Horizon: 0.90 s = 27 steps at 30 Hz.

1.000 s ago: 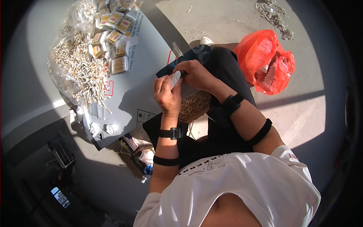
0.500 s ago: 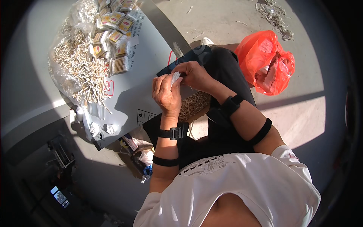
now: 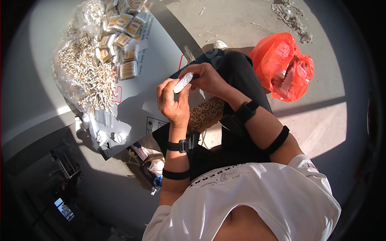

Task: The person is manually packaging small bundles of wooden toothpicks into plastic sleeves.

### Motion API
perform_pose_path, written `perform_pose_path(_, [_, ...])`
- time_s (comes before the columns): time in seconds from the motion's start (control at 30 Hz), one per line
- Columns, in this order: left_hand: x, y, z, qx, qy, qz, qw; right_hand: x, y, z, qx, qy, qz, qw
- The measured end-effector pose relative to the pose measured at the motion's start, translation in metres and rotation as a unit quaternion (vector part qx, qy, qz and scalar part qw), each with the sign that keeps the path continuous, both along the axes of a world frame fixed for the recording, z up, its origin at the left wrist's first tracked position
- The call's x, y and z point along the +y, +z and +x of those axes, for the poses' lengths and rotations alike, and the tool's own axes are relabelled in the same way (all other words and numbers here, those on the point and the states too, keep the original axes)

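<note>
A bundle of cotton swabs [image 3: 183, 82] is held between my two hands above the table's right edge, its white tips facing up. My left hand [image 3: 173, 103] grips it from the left and below, thumb on the near side and fingers on the far side. At its upper right end, my right hand [image 3: 206, 78] closes on it with bent fingers; some fingertips are hidden behind the bundle. Below the hands, a box of loose swabs [image 3: 205, 114] sits by my lap. A large heap of loose swabs [image 3: 90, 68] lies to the left on clear plastic.
Several packed swab packets [image 3: 124, 30] with yellow and white labels lie on the grey table [image 3: 161, 52] beside the heap. On the floor at the right stands a red plastic bag [image 3: 273, 52]. Scraps [image 3: 293, 16] lie farther off. Crumpled white pieces [image 3: 102, 137] rest at the table's near corner.
The bundle has tilted, so its white tips now show more fully. My left hand has shifted slightly left, with its fingers spread a little wider around it.
</note>
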<state>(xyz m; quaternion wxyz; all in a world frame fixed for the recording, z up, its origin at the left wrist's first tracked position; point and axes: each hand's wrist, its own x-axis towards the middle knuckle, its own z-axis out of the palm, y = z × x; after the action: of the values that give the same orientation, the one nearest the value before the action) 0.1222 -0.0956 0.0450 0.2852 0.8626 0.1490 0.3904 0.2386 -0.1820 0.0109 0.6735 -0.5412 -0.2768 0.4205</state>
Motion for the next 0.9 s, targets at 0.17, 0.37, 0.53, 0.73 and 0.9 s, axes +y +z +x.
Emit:
perform_pose_path(0.17, [-0.001, 0.005, 0.003, -0.01, -0.005, -0.004, 1.0, 0.002, -0.004, 0.0, -0.012, -0.018, 0.017, 1.0])
perform_pose_path(0.37, [0.002, 0.005, 0.003, 0.001, -0.013, 0.022, 1.0, 0.001, -0.001, -0.001, -0.003, -0.027, 0.02, 0.999])
perform_pose_path(0.53, [0.006, 0.003, 0.005, 0.009, -0.02, 0.041, 0.999, 0.003, -0.003, -0.001, -0.027, -0.033, 0.015, 0.999])
perform_pose_path(0.73, [0.011, 0.003, 0.001, 0.015, -0.013, 0.055, 0.998, 0.002, -0.008, 0.002, -0.038, 0.001, -0.036, 0.999])
perform_pose_path(0.9, [0.016, 0.006, -0.005, 0.01, -0.025, 0.064, 0.998, 0.0, -0.004, 0.003, 0.015, 0.025, -0.012, 1.0])
